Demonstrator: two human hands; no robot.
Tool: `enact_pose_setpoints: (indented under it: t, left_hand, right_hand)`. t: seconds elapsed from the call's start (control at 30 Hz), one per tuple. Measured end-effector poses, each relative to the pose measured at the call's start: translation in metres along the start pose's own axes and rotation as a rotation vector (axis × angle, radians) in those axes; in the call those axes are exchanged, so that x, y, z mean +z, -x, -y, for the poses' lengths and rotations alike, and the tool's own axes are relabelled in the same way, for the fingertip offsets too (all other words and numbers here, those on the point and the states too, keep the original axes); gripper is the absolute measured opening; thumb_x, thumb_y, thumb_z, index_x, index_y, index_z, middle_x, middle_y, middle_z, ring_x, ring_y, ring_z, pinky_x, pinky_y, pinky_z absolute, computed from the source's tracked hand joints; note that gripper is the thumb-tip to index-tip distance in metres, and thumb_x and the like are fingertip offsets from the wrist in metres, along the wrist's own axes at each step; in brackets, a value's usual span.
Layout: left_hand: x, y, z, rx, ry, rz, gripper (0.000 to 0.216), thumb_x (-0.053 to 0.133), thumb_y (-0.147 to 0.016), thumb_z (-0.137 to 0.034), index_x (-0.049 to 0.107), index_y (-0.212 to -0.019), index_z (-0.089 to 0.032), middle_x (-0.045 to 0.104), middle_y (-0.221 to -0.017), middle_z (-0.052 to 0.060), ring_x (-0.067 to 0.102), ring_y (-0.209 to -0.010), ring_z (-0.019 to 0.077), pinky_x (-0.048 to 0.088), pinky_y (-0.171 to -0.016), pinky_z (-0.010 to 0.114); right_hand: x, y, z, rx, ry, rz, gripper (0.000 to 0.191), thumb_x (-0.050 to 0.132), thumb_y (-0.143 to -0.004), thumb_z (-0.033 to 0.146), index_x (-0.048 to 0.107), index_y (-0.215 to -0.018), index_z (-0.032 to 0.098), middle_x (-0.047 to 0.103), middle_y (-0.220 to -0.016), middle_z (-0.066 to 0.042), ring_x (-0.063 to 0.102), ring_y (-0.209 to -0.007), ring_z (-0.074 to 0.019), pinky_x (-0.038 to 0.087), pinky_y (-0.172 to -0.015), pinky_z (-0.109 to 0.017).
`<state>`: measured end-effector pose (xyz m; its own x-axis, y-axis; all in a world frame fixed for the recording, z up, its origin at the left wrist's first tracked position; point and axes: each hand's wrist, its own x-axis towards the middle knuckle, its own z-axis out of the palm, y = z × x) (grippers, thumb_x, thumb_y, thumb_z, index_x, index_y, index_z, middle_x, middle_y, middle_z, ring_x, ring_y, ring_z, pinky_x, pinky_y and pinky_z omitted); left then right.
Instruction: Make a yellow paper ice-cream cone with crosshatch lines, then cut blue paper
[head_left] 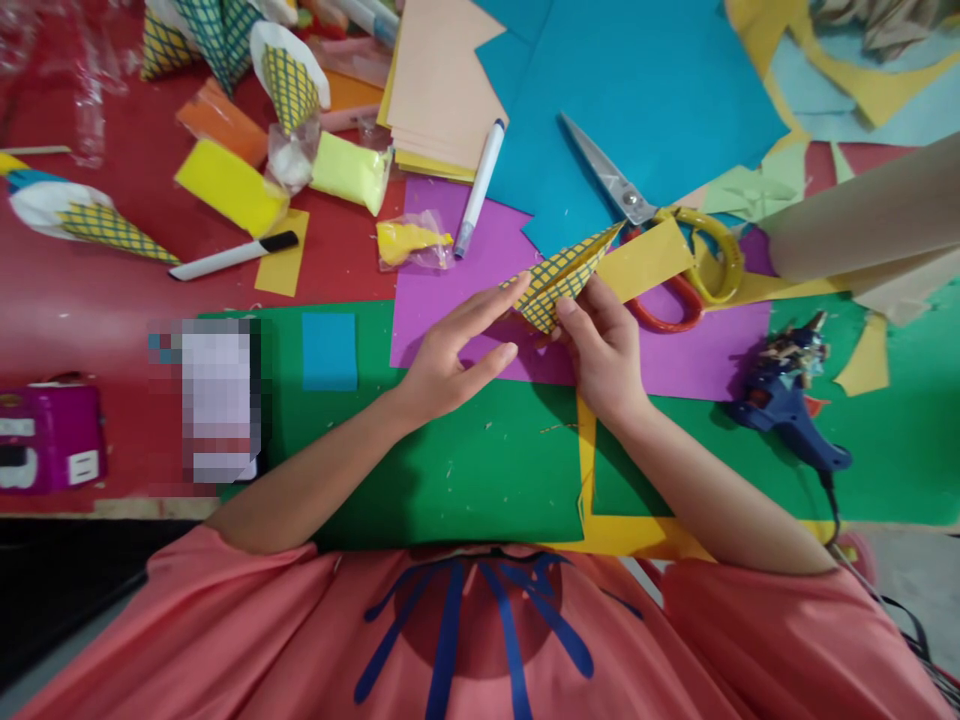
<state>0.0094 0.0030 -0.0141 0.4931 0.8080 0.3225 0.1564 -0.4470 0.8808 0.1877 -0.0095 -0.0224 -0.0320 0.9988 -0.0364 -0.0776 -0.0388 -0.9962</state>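
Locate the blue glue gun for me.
In the head view, the glue gun lies at the right on a green sheet, below and right of the scissors, out past the right hand.

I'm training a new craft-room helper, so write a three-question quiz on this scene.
1. Whose thumb rests on the yellow cone-shaped piece with a dark grid pattern: the left hand or the right hand?
2. True or false: the white marker with a black cap lies partly over a small yellow paper rectangle.
3. Fill in: the metal-bladed scissors have one ____ handle loop and one ____.

Key: 1. right hand; 2. true; 3. yellow, red.
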Motion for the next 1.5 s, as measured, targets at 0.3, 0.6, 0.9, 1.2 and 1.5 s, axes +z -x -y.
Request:
enact_pose_setpoints:
  t: [0.3,0.6,0.9,1.2,1.5]
  left_hand:
    - [0.001,-0.001,0.000,0.019,-0.093,-0.025,0.052,0.055,-0.089,-0.027,0.040,-0.138,-0.033,0.049,-0.140,-0.001,0.047,-0.129,0.0219,0.043,-0.107,0.040]
    - [0.002,0.003,-0.004,-0.101,-0.046,-0.270,0.030,0.061,-0.085,-0.028,0.064,-0.114,-0.029,0.068,-0.114,-0.001,0.064,-0.106,0.0170,0.054,-0.095,0.032]
    - [0.007,0.003,0.000,-0.143,0.087,-0.285,0.036,0.070,-0.077,-0.024,0.063,-0.112,-0.027,0.068,-0.113,0.001,0.066,-0.102,0.0165,0.056,-0.089,0.028]
    - [0.005,0.000,0.009,-0.222,0.323,-0.290,0.041,0.073,-0.074,-0.026,0.061,-0.113,-0.029,0.068,-0.112,0.001,0.069,-0.081,0.0125,0.059,-0.071,0.025]
    - [0.002,-0.002,0.014,-0.261,0.450,-0.250,0.040,0.076,-0.071,-0.032,0.063,-0.108,-0.032,0.066,-0.113,0.000,0.066,-0.092,0.0152,0.059,-0.076,0.029]
  right_hand:
    - [0.001,-0.002,0.007,-0.030,0.038,-0.028,0.019,0.056,-0.087,0.036,0.058,-0.102,0.024,0.064,-0.090,0.000,0.058,-0.064,-0.0101,0.054,-0.055,-0.023]
    - [0.009,0.004,0.010,0.058,-0.044,0.025,0.028,0.060,-0.084,0.038,0.053,-0.107,0.024,0.065,-0.106,-0.003,0.065,-0.090,-0.0167,0.060,-0.068,-0.029]
    - [0.017,0.010,0.006,0.129,-0.165,0.034,0.033,0.064,-0.081,0.038,0.048,-0.106,0.025,0.062,-0.116,-0.005,0.060,-0.111,-0.0199,0.059,-0.087,-0.035]
    - [0.006,0.005,0.008,0.108,-0.097,0.153,0.049,0.067,-0.077,0.044,0.046,-0.118,0.028,0.058,-0.124,-0.006,0.067,-0.089,-0.0165,0.062,-0.074,-0.030]
    - [-0.017,-0.009,0.013,-0.088,0.001,0.145,0.046,0.065,-0.079,0.044,0.051,-0.122,0.035,0.058,-0.110,0.000,0.065,-0.088,-0.0147,0.061,-0.070,-0.029]
